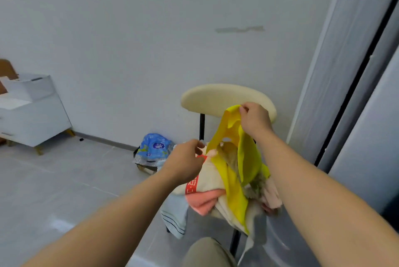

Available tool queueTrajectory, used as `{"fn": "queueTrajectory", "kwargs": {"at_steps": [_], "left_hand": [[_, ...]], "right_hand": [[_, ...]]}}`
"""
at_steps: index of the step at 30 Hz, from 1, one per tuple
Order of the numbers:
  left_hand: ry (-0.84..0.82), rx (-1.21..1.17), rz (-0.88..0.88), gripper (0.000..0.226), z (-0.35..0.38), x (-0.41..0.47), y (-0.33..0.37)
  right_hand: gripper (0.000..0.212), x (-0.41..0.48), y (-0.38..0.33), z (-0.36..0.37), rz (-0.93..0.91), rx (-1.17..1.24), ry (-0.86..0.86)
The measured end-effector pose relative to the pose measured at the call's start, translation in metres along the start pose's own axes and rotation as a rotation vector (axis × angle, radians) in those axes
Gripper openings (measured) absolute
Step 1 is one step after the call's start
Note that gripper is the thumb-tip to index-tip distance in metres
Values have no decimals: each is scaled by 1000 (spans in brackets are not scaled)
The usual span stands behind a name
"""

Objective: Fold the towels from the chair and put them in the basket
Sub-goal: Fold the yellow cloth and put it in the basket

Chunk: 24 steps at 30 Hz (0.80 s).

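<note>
The right hand (255,120) pinches the top edge of a yellow towel (248,158) between thumb and curled fingers. The pinched edge is at 10 o'clock of the knuckles. It is lifted in front of the cream backrest of the chair (216,98). From that grip the towel hangs down in long folds, and its lower end trails over the pile on the seat towards 6 o'clock.

The left hand (185,158) is at 8 o'clock of the right one and lower, its back to the camera and its fingers curled. Its fingertips are at the towel's left edge, but whether they hold the cloth cannot be told. Both forearms are bare and reach forward from the bottom corners, the right raised more steeply than the left.

On the seat under the yellow towel lie a cream towel with a red band (210,178) and a coral towel (203,199). A blue-grey striped towel (174,217) hangs off the seat's edge at 7 o'clock.

A blue plastic bag (154,148) sits on the floor by the wall, at 9 o'clock of the chair. A white cabinet (36,120) stands far off at the left. A knee in khaki cloth (207,251) shows at the bottom edge.
</note>
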<state>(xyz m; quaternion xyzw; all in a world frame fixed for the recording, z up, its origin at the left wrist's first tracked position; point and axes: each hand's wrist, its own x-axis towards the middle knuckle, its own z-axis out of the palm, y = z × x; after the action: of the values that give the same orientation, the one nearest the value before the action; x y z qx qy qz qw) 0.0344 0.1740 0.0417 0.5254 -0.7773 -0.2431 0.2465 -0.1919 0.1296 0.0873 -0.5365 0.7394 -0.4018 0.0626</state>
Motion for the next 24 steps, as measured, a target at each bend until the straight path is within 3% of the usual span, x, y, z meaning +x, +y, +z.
{"fn": "queueTrajectory", "kwargs": {"at_steps": [6, 13, 17, 21, 24], "left_hand": [[161, -69, 28, 53, -37, -7, 19], [448, -189, 180, 77, -106, -29, 35], [508, -140, 148, 52, -131, -53, 4], [535, -74, -15, 18, -136, -70, -53], [535, -136, -154, 16, -131, -77, -100]], "right_hand": [[22, -16, -73, -27, -215, 260, -14], [20, -55, -139, -11, -339, 509, -289], [23, -85, -153, 28, -321, 583, -457], [34, -123, -156, 77, -294, 576, -610], [49, -150, -149, 118, -296, 471, -814]]}}
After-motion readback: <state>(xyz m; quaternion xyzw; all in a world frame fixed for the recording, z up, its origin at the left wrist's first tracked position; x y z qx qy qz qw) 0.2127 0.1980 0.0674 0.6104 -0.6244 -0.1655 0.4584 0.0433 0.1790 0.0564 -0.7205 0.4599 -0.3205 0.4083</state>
